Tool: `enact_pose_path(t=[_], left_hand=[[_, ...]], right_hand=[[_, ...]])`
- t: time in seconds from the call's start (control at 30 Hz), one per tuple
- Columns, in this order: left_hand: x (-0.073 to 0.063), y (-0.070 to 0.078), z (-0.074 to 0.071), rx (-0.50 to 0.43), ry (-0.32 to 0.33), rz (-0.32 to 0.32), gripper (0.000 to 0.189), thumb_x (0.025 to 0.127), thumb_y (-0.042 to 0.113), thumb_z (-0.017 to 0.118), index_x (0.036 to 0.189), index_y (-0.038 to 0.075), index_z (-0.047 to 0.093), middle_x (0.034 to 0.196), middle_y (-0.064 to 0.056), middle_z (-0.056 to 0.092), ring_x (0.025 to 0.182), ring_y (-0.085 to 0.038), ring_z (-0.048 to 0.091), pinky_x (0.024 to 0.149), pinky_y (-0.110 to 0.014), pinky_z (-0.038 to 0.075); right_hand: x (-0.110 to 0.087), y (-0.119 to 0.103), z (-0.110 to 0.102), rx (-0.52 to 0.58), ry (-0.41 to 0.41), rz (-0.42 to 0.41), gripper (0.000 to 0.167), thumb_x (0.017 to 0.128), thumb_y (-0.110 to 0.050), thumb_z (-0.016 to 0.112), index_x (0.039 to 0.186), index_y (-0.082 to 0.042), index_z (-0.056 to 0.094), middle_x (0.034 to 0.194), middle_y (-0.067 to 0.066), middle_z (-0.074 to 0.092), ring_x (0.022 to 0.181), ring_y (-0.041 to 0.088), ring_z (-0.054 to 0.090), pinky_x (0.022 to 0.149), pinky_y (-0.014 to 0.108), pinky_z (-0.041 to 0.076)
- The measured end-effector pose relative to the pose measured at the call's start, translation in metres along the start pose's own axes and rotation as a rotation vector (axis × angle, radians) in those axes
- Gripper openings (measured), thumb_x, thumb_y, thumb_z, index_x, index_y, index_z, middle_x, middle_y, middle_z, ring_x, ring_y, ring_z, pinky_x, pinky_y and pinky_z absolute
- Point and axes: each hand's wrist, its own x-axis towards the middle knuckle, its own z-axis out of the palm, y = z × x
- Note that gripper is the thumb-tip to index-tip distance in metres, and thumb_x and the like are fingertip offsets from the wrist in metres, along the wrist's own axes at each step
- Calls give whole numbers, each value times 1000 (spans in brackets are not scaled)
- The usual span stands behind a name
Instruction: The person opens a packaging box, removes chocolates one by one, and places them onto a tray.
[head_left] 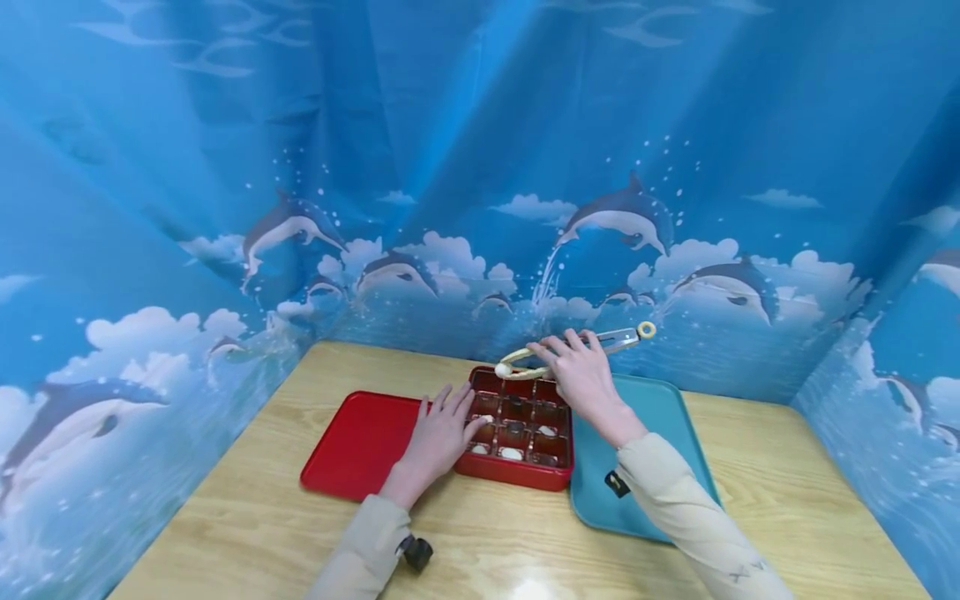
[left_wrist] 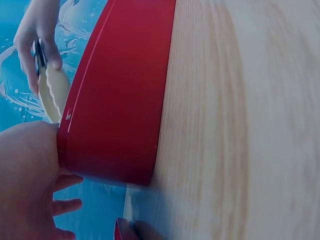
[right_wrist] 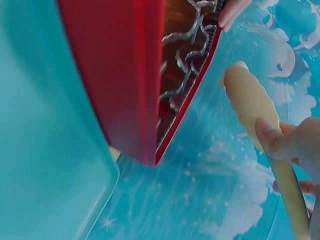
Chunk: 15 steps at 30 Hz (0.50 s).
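Note:
My right hand (head_left: pixel 581 375) grips a pair of tongs (head_left: pixel 618 339) with cream tips, metal arms and a yellow ring at the end. A small white round piece (head_left: pixel 503 371) sits between the tips, above the far left corner of a red box (head_left: pixel 513 473). Inside the box is a clear divider with several compartments, some holding white pieces (head_left: pixel 512 454) and others dark pieces (head_left: pixel 515 427). My left hand (head_left: pixel 438 435) lies along the box's left rim, fingers spread and fairly straight. In the right wrist view, thumb and fingers squeeze the tongs (right_wrist: pixel 250 105) from both sides.
A flat red lid or tray (head_left: pixel 356 450) lies left of the box, partly under my left arm. To the right is a teal tray (head_left: pixel 630 508), close against the box. Behind the wooden table (head_left: pixel 480 550) hangs a blue dolphin-print curtain (head_left: pixel 465 167).

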Motion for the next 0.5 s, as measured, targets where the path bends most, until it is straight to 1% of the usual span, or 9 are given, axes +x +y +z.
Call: enact_pose_path(t=[0.17,0.33,0.4,0.5], left_hand=[[0,-1,0,4,4,-3,63,106,48,46,154,9,43,161,-10,38,148,-39,32,117,-65,24],[-1,1,0,-10,0,-4,63,106,47,46,155,8,42,161,-10,38,149,-39,31,117,-65,23],[0,1,-1,-15,-1,-4,63,106,47,46,155,8,43,161,-10,38,148,-39,31,117,-65,23],[0,3,-2,-10,-1,-4,63,105,47,47,155,8,43,161,-11,38,148,-40,31,118,-65,23]], right_hand=[[-17,18,-4,13,41,81,50,87,-8,77,135,-20,67,120,6,69,105,31,58,89,50,45],[-37,45,-4,19,68,163,47,90,-3,72,134,-18,68,117,7,71,101,32,58,86,51,43],[-46,57,-3,15,68,189,45,89,-5,74,132,-17,69,115,8,71,99,32,58,85,52,43],[-57,72,-1,-9,44,216,43,86,-10,80,129,-16,71,114,8,72,98,32,58,84,51,42]])
